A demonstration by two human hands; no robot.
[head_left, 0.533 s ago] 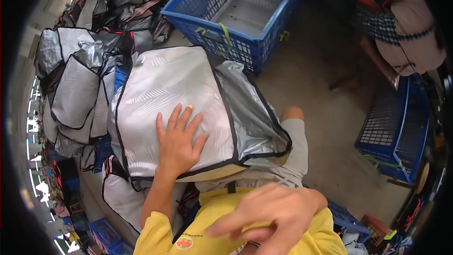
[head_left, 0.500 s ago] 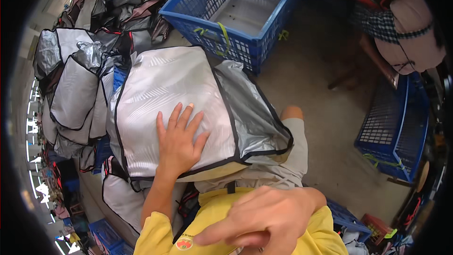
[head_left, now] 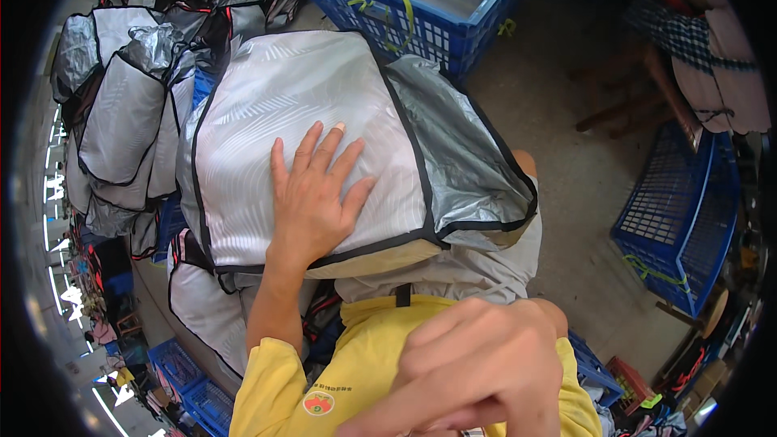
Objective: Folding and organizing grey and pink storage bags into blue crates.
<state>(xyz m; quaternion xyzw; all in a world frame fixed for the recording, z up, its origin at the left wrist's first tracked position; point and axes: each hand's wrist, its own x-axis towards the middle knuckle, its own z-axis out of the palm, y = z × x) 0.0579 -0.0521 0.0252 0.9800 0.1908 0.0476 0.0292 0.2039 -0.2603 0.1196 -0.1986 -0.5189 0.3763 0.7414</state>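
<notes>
A silver-white quilted cover piece with black edging [head_left: 243,129] lies across my lap, with a thin silver foil flap [head_left: 461,146] spread at its right side. My left hand [head_left: 316,186] rests flat on the light panel, fingers spread, holding nothing. My right hand [head_left: 477,364] is raised close to the camera over my yellow shirt [head_left: 364,356]. Its fingers are bent in, and the lower edge cuts off the tips, so whatever it may hold is hidden.
Similar silver covers [head_left: 125,129] are heaped at the left, with more dark and silver ones behind. A blue plastic crate [head_left: 437,28] stands ahead; another blue crate [head_left: 672,218] is at the right, beside a seated person [head_left: 720,57]. A wooden stool [head_left: 639,97] shows near them.
The view has shifted, so the cover and crates sit slightly higher. My left hand stays flat on the cover. My right hand has come lower and nearer, its fingers more bent.
</notes>
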